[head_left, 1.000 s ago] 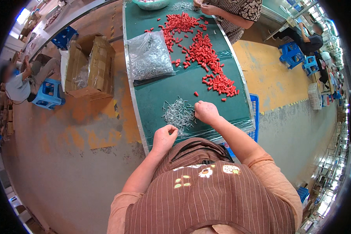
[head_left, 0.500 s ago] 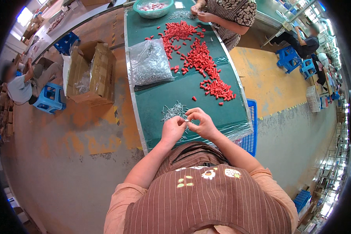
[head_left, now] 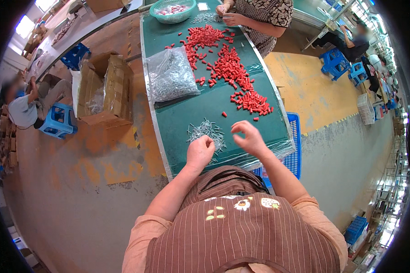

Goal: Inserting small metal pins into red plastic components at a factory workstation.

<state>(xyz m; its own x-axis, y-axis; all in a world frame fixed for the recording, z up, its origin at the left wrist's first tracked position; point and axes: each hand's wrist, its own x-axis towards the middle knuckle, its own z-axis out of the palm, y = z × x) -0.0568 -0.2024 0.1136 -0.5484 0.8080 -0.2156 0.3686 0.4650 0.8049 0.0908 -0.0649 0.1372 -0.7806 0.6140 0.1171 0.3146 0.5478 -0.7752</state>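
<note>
My left hand (head_left: 200, 152) is closed in a pinch at the near edge of a loose pile of thin silver screw-like pins (head_left: 206, 132). Whatever its fingertips hold is too small or hidden to make out. To the right of the pile, my right hand (head_left: 251, 140) hovers over the green tabletop (head_left: 182, 116), fingers curled and a gap between thumb and forefinger, with nothing visible between them. Many red cylindrical pieces (head_left: 232, 68) spread beyond the hands, and one lone red piece (head_left: 224, 114) lies closest to them.
A clear plastic bag (head_left: 172, 75) full of silver pins lies on the table's left. At the far end stand a green basket (head_left: 173, 12) and a co-worker with both hands (head_left: 230, 16) over small parts. A blue crate (head_left: 294, 145) sits beside the right edge; a cardboard box (head_left: 116, 91) stands left.
My hands were together over a small shiny piece; now they are apart. The right hand has moved away to the right, while the left stays near the pins, still pinched.
</note>
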